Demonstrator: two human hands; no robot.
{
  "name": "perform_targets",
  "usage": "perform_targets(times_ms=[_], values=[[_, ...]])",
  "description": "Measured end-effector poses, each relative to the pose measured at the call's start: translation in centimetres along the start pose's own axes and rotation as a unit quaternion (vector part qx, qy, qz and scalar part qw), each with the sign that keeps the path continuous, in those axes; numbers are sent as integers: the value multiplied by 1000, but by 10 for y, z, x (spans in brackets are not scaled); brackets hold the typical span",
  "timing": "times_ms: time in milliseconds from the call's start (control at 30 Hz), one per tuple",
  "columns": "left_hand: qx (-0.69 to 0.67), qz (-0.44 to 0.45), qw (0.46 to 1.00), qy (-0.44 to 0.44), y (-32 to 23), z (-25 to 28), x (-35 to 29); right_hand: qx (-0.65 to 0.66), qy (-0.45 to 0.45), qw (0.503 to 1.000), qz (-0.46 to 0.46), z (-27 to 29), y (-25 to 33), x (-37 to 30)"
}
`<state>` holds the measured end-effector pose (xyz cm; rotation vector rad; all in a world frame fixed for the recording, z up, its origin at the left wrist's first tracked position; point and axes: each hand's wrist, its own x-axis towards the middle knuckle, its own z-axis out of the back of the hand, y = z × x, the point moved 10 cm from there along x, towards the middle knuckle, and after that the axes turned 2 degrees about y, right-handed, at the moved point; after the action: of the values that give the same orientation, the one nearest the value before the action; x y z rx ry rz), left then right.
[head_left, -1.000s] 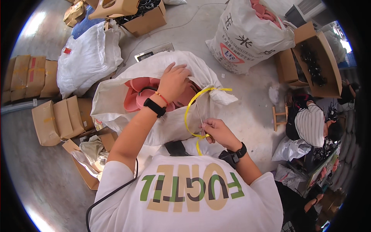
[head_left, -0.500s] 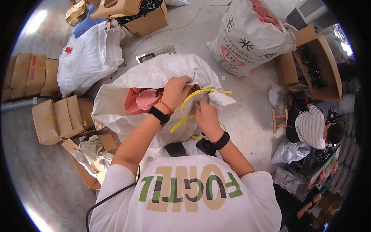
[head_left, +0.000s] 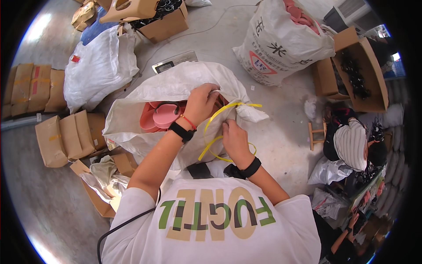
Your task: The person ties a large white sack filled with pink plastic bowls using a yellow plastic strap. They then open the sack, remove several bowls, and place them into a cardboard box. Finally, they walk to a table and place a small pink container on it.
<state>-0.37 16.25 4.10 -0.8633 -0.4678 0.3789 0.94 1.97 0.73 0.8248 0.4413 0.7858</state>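
A white woven sack lies in front of me, its mouth gaping on the left. Smooth, rounded pink plastic pieces show inside it. A yellow plastic strap is tied around a gathered corner at the right, with loose ends hanging in loops. My left hand reaches over the opening, its fingers closed on the sack's upper edge beside the tied corner. Just below the knot, my right hand pinches the lower edge of the sack, the strap curving past its fingers. Its fingertips are partly hidden.
A flat scale is behind the sack. Another sack of pink pieces stands at far right, near a carton of black parts. A white bag and cartons line the left. A person in stripes sits at right.
Both hands keep their places on the sack, my right hand shifting slightly downward. The strap's lower loose end has swung a little to the right. The view has shifted slightly.
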Motion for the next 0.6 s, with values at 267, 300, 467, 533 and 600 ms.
perform_targets(times_ms=[267, 300, 467, 533, 600], values=[[62, -5, 992, 106, 0, -6, -3, 54, 7, 998, -36, -10, -4, 23], [73, -7, 991, 116, 2, -8, -3, 59, 8, 997, -47, -11, -5, 23], [49, 47, 988, 140, 19, -15, 2, 137, 29, 987, -80, -17, -15, 19], [62, 29, 991, 116, 19, -13, 0, 198, 68, 974, -89, -21, -19, 14], [34, 52, 991, 118, 22, -13, -3, 265, 114, 954, -85, -24, -16, 4]])
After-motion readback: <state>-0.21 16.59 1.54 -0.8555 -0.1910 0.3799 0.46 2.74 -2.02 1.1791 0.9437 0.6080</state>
